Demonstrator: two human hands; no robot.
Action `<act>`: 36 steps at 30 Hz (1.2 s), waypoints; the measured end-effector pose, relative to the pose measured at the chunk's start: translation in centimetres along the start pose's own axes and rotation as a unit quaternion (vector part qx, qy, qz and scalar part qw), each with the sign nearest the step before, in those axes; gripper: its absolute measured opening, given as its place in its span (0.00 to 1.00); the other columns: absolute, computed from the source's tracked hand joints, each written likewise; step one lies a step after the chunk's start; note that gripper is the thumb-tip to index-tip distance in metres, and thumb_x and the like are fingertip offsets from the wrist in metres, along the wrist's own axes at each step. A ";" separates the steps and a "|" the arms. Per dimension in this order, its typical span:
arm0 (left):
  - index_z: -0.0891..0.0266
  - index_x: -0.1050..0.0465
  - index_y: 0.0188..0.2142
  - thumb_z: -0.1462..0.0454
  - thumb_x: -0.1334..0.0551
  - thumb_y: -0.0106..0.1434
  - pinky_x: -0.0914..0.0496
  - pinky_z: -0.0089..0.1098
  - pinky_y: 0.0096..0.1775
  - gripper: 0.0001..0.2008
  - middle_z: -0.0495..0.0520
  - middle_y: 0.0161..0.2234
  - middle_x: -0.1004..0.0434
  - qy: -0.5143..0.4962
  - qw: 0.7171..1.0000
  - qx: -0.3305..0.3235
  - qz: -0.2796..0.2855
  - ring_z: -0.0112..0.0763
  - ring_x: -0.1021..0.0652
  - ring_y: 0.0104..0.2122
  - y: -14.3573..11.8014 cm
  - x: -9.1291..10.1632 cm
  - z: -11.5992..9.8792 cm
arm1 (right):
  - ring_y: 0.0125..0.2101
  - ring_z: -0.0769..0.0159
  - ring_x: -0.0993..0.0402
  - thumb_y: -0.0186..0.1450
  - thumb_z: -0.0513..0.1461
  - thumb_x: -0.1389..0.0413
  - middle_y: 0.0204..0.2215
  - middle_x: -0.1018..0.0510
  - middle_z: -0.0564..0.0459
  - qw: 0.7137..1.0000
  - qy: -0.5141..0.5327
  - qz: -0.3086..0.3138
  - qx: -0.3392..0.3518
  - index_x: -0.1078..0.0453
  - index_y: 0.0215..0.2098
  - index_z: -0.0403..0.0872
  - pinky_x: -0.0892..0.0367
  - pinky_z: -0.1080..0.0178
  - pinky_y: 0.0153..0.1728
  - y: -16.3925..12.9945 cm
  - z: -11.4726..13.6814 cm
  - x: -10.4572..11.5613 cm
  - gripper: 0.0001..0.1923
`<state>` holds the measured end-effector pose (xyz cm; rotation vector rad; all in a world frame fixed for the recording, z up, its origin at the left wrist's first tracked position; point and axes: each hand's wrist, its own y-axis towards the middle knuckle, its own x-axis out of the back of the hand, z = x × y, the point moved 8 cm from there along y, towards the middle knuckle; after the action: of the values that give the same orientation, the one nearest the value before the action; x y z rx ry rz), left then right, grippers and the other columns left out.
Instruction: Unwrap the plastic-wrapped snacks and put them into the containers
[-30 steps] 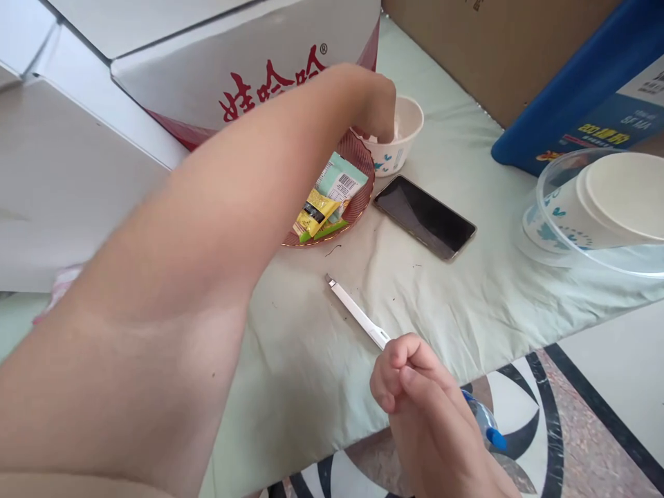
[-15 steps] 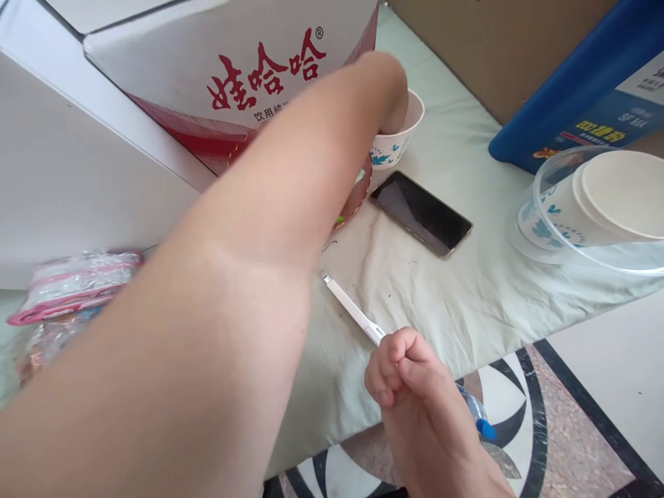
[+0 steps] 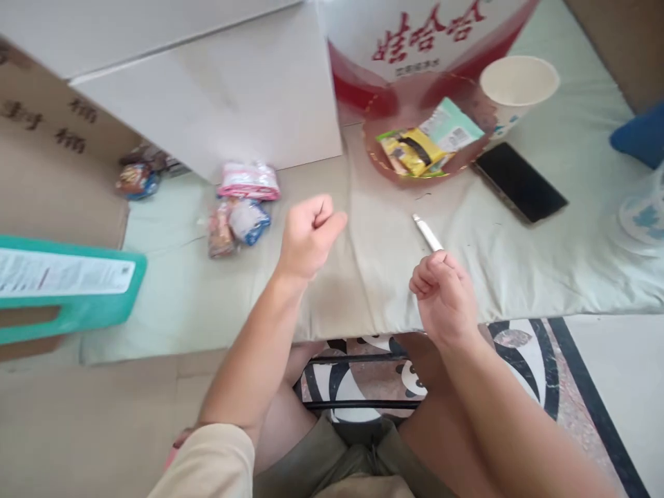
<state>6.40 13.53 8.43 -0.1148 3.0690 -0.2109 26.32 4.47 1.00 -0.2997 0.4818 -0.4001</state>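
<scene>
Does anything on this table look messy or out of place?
Somewhat. A few snack packets lie loose in a heap on the pale cloth, apart from the red plate that holds the other packets. The cloth is creased and dotted with small dark specks. Nothing looks spilled or broken.

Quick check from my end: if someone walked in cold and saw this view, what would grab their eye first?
First the two hands above the table's near edge: the left hand curled in a fist in mid-air, the right hand gripping a white pen that points away. Next, the red-and-white carton with red characters at the back, with the red dish of snack packets and a paper cup before it. A black phone lies to the right.
</scene>
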 end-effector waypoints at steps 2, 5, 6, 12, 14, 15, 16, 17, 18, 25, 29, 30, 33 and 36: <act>0.58 0.55 0.21 0.72 0.38 0.55 0.59 0.23 0.17 0.23 0.39 0.18 0.61 -0.049 0.995 0.068 -0.049 0.16 0.55 0.15 -2.4 5.4 2.9 | 0.19 0.76 0.54 0.58 0.43 0.34 0.15 0.48 0.64 0.997 -0.072 0.023 0.026 0.48 0.20 0.48 0.57 0.65 0.22 -0.6 -0.9 -1.1 0.25; 0.58 0.57 0.21 0.67 0.38 0.56 0.59 0.23 0.17 0.23 0.39 0.17 0.63 -0.164 0.971 0.114 -0.131 0.16 0.56 0.14 -3.5 11.1 4.6 | 0.18 0.76 0.57 0.62 0.45 0.35 0.14 0.51 0.63 0.986 -0.153 0.055 0.029 0.54 0.18 0.49 0.60 0.63 0.22 -1.5 -2.9 -3.5 0.31; 0.58 0.56 0.21 0.66 0.39 0.57 0.58 0.23 0.16 0.22 0.39 0.17 0.62 -0.210 0.958 0.120 -0.155 0.17 0.55 0.14 -3.4 12.5 4.8 | 0.18 0.76 0.58 0.63 0.46 0.36 0.14 0.51 0.63 0.982 -0.173 0.071 0.025 0.53 0.18 0.50 0.60 0.63 0.22 -1.6 -3.6 -4.8 0.31; 0.60 0.46 0.22 0.56 0.41 0.66 0.42 0.23 0.21 0.20 0.43 0.19 0.52 -0.357 0.905 0.108 -0.207 0.20 0.41 0.17 -2.5 17.3 5.2 | 0.25 0.72 0.38 0.60 0.47 0.36 0.27 0.31 0.60 0.932 -0.320 0.158 0.066 0.34 0.35 0.50 0.42 0.65 0.27 1.8 -7.4 -17.5 0.14; 0.60 0.46 0.22 0.54 0.42 0.67 0.43 0.24 0.21 0.21 0.43 0.19 0.53 -0.371 0.903 0.117 -0.185 0.20 0.43 0.17 -2.4 17.7 5.3 | 0.34 0.67 0.28 0.55 0.49 0.32 0.39 0.26 0.54 0.920 -0.355 0.153 0.058 0.33 0.45 0.51 0.33 0.61 0.34 3.8 -9.1 -21.6 0.25; 0.60 0.46 0.22 0.54 0.42 0.68 0.44 0.24 0.21 0.22 0.43 0.19 0.53 -0.375 0.902 0.121 -0.174 0.20 0.44 0.17 -2.3 17.7 5.3 | 0.38 0.63 0.26 0.53 0.51 0.31 0.41 0.25 0.52 0.913 -0.375 0.154 0.053 0.34 0.48 0.51 0.31 0.59 0.38 4.6 -9.9 -23.4 0.30; 0.60 0.46 0.22 0.53 0.42 0.68 0.44 0.24 0.21 0.23 0.43 0.19 0.53 -0.378 0.902 0.126 -0.164 0.20 0.44 0.17 -2.3 17.7 5.3 | 0.41 0.59 0.25 0.52 0.51 0.29 0.42 0.25 0.50 0.902 -0.399 0.160 0.054 0.34 0.50 0.50 0.30 0.55 0.43 5.2 -10.6 -25.1 0.33; 0.60 0.46 0.22 0.53 0.42 0.69 0.43 0.24 0.21 0.23 0.43 0.19 0.53 -0.379 0.903 0.129 -0.158 0.20 0.44 0.17 -2.3 17.7 5.2 | 0.43 0.56 0.25 0.50 0.51 0.28 0.42 0.24 0.49 0.889 -0.424 0.160 0.059 0.33 0.50 0.50 0.30 0.51 0.48 5.6 -11.2 -26.3 0.34; 0.60 0.46 0.22 0.53 0.42 0.69 0.43 0.24 0.21 0.23 0.43 0.19 0.52 -0.380 0.902 0.133 -0.153 0.20 0.44 0.17 -2.4 17.7 5.1 | 0.45 0.53 0.25 0.50 0.50 0.28 0.41 0.23 0.48 0.877 -0.446 0.165 0.066 0.33 0.50 0.49 0.31 0.48 0.51 5.8 -11.6 -27.3 0.34; 0.60 0.48 0.22 0.63 0.42 0.69 0.46 0.26 0.22 0.21 0.43 0.20 0.53 -0.385 0.904 0.124 -0.136 0.20 0.46 0.17 -2.5 17.1 5.1 | 0.36 0.61 0.26 0.53 0.45 0.31 0.34 0.23 0.53 0.899 -0.383 0.199 0.073 0.30 0.39 0.48 0.29 0.53 0.45 4.2 -10.2 -25.2 0.19; 0.61 0.41 0.24 0.64 0.36 0.65 0.38 0.26 0.29 0.16 0.46 0.24 0.42 -0.235 0.964 0.069 -0.105 0.22 0.36 0.24 -3.1 14.9 5.3 | 0.40 0.64 0.25 0.57 0.48 0.33 0.39 0.23 0.54 0.971 -0.182 0.140 0.068 0.32 0.41 0.52 0.28 0.60 0.41 2.0 -6.9 -18.9 0.19; 0.60 0.36 0.28 0.64 0.33 0.63 0.35 0.26 0.33 0.13 0.47 0.28 0.35 -0.178 0.979 0.063 -0.078 0.24 0.31 0.30 -3.4 13.5 5.6 | 0.42 0.64 0.25 0.58 0.49 0.34 0.40 0.23 0.54 0.979 -0.154 0.111 0.076 0.32 0.41 0.52 0.29 0.61 0.40 1.3 -6.1 -17.0 0.18; 0.56 0.31 0.46 0.62 0.25 0.56 0.29 0.33 0.48 0.22 0.52 0.47 0.26 -0.090 0.992 0.068 0.055 0.34 0.25 0.48 -4.7 7.9 7.1 | 0.42 0.62 0.25 0.60 0.52 0.39 0.40 0.24 0.53 0.992 -0.102 0.054 0.059 0.32 0.40 0.52 0.29 0.60 0.41 -0.9 -5.3 -12.2 0.16; 0.52 0.38 0.54 0.57 0.25 0.58 0.27 0.39 0.54 0.30 0.55 0.53 0.26 -0.120 0.981 0.044 0.146 0.39 0.23 0.54 -5.9 3.7 8.2 | 0.42 0.62 0.25 0.58 0.49 0.39 0.39 0.24 0.53 0.997 -0.047 0.049 0.027 0.31 0.40 0.52 0.28 0.59 0.45 -2.5 -5.5 -8.7 0.15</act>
<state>3.73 6.30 0.95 0.2901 2.7860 -0.2902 15.77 5.10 0.63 -0.2396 0.3919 -0.3023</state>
